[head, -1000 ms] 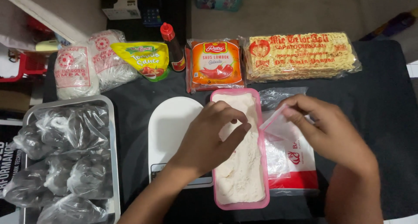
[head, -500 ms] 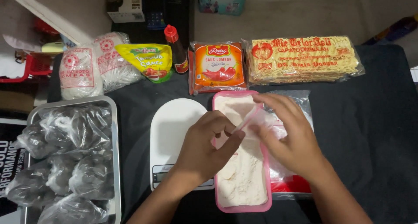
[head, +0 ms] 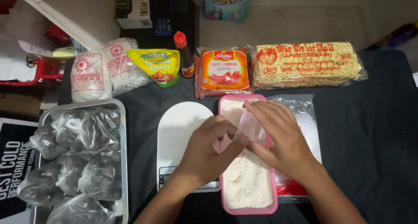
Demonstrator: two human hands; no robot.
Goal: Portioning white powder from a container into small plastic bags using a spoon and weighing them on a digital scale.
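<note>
Right hand now over pink tray, meeting left hand; fingers of both pinch small clear bag open. Flour not yet bagged; white scale bare.

Black table with pink tub, white scale, metal tray, noodle pack

I see both forearms coming up from the bottom edge, bare, angled inward so the hands meet near centre. My left hand lies palm down, knuckles up, fingers curled, thumb & index pinched tog. My right hand sits just beside it, back to the cam, fingers bent toward the left, fingertips touching the left's. Wrists well apart, approx level.
</note>
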